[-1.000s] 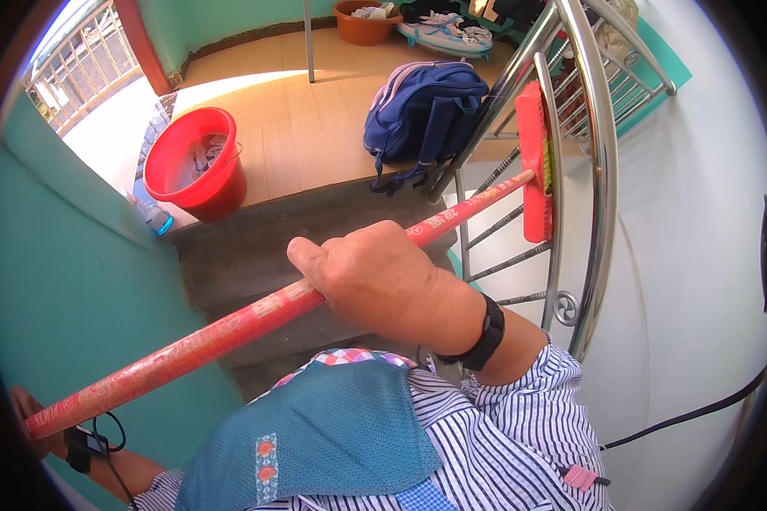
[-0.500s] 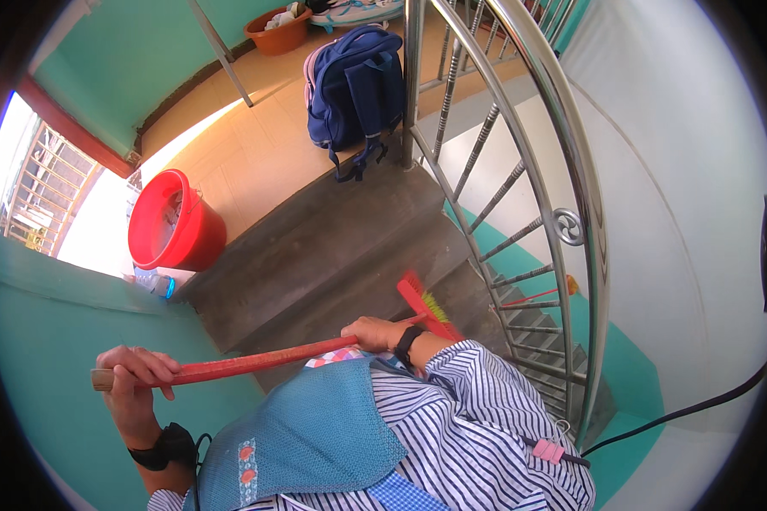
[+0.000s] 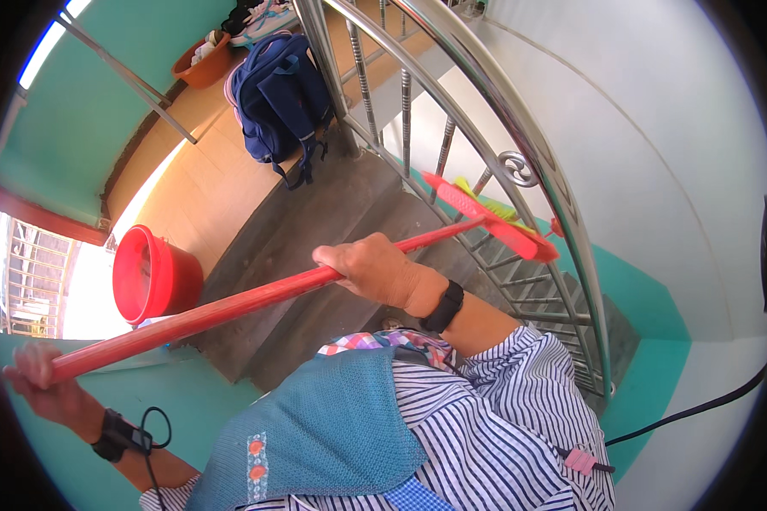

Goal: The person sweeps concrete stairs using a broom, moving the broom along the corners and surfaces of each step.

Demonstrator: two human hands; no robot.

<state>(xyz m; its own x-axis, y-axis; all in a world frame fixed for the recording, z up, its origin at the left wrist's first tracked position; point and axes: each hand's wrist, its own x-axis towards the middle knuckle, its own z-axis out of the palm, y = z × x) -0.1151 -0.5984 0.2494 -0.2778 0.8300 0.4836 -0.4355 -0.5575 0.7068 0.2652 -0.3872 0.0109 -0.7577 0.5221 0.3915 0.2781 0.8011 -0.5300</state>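
Note:
A broom (image 3: 256, 300) with a long red handle slants across my front, lower left to upper right. My left hand (image 3: 46, 383), a little blurred, is closed round the handle's end near the green wall. Farther along the handle, my right hand (image 3: 371, 269) grips it over the grey steps. The red broom head (image 3: 496, 223) with yellow-green bristles is raised off the steps and lies in front of the metal railing's bars; whether it touches them I cannot tell.
Grey stairs (image 3: 315, 281) run down to the right beside a shiny metal railing (image 3: 520, 94). On the tan landing stand a red bucket (image 3: 179, 277), a dark blue backpack (image 3: 274, 102) and an orange-brown basin (image 3: 203, 68). A black cable (image 3: 699, 415) hangs at the right.
The broom head has risen from the steps up to the railing. My right hand has lifted with the handle, and my left hand has moved outward to the left. The view has shifted.

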